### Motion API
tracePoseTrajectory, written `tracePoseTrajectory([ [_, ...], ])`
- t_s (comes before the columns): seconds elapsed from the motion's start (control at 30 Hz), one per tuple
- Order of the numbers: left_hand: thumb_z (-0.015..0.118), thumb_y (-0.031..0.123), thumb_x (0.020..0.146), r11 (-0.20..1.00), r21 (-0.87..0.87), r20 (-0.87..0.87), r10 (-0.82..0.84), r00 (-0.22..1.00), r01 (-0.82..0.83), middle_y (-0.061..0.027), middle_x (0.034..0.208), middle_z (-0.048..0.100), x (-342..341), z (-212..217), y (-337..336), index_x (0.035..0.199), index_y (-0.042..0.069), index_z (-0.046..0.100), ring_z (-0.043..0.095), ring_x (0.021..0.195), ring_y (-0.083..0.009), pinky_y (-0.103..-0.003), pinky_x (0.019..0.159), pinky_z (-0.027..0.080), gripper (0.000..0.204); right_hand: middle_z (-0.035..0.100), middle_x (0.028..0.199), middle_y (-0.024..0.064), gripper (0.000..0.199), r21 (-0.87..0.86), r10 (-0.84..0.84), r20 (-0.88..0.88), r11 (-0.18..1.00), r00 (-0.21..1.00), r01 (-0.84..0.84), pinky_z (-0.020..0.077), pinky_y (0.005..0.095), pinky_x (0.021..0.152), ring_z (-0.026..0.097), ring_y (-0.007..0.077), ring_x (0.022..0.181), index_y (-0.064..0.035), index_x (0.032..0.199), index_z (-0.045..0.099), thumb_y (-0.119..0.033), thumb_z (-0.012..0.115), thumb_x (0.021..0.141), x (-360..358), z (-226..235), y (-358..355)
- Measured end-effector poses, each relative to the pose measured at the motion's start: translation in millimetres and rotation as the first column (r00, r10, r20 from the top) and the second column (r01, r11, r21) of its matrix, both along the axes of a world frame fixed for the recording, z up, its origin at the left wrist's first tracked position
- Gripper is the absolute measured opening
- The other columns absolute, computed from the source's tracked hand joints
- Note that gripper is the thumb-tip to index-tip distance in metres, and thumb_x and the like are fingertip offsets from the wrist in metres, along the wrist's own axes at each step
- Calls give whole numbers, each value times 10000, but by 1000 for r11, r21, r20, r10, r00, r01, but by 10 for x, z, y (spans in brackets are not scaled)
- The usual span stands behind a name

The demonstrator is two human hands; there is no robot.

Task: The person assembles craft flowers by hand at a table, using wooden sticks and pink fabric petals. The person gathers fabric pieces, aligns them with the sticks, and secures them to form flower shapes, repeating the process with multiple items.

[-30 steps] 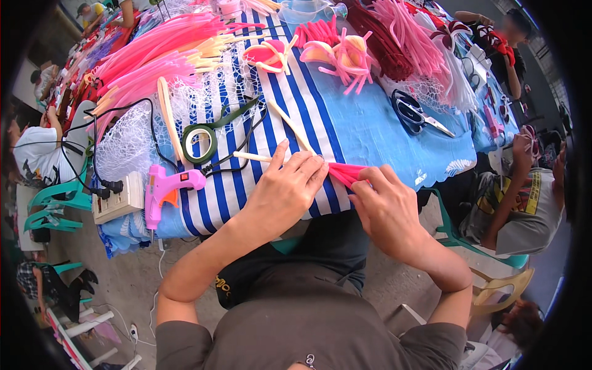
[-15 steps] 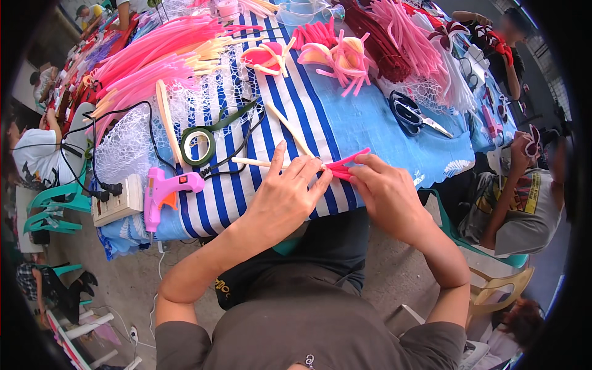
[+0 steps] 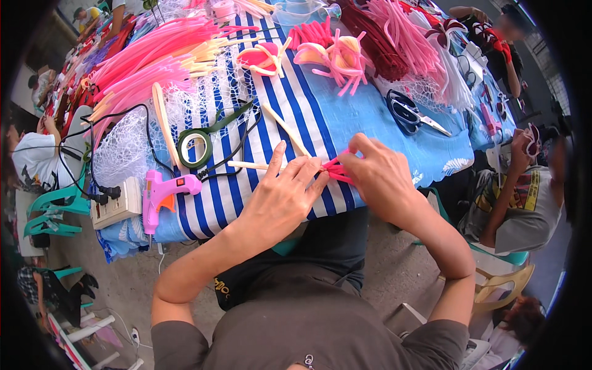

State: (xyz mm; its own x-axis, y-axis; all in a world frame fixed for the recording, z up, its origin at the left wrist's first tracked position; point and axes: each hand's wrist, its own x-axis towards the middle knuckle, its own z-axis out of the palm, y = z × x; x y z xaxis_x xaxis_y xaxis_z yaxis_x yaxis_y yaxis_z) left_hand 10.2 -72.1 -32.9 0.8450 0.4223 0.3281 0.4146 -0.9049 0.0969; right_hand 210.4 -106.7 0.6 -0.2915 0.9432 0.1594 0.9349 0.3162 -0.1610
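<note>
My left hand and my right hand meet at the near edge of the blue-and-white striped tablecloth. Between their fingertips they pinch a small bundle of pink strips. A cream stick runs out to the left from under my left fingers. A second cream stick lies diagonally just beyond the hands.
A pink glue gun and a white power strip sit at the left edge. A green tape roll lies behind them, scissors to the right. Piles of pink and cream strips fill the back. People sit on both sides.
The pink bundle was stretched flat between my hands. Both hands have drawn together and bunched it at the fingertips, shifting slightly right.
</note>
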Motion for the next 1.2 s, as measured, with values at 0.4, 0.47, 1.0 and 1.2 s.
tracePoseTrajectory([
  [0.4, 547, 72, 790, 999, 36, -14, -8, 1000, 8, -92, 1074, 540, -6, -8, 5, 1135, 42, 609, 523, 1104, -224, -600, 1035, 269, 352, 598, 828, 84, 156, -66, 187, 71, 981, 980, -182, 500, 366, 670, 587, 270, 857, -47, 769, 610, -151, 698, 694, -29, -26, 276],
  [0.47, 550, 73, 790, 999, 33, -21, -2, 1000, 2, -95, 1075, 540, -1, -14, 4, 1131, 39, 614, 522, 1104, -227, -596, 1032, 276, 349, 604, 843, 90, 174, -97, 196, 86, 977, 977, -188, 503, 369, 675, 595, 277, 866, -42, 805, 606, -152, 697, 705, -43, -26, 306],
  [1.0, 563, 58, 774, 1000, 14, -13, -11, 1000, 11, -119, 1123, 537, 29, 2, -1, 1124, -13, 606, 520, 1126, -252, -527, 1023, 327, 360, 629, 804, 124, 103, -265, 154, -201, 942, 967, -205, 467, 432, 645, 611, 342, 749, -42, 793, 598, -139, 630, 777, 143, -32, 439],
  [1.2, 581, 102, 772, 989, 125, -51, -74, 996, 80, -124, 1211, 537, 29, -18, 13, 1067, -26, 647, 516, 1138, -260, -523, 995, 361, 329, 611, 800, 133, 56, -156, 133, -310, 970, 941, -189, 462, 428, 648, 594, 358, 747, -35, 817, 589, -67, 604, 774, 231, -45, 226],
])
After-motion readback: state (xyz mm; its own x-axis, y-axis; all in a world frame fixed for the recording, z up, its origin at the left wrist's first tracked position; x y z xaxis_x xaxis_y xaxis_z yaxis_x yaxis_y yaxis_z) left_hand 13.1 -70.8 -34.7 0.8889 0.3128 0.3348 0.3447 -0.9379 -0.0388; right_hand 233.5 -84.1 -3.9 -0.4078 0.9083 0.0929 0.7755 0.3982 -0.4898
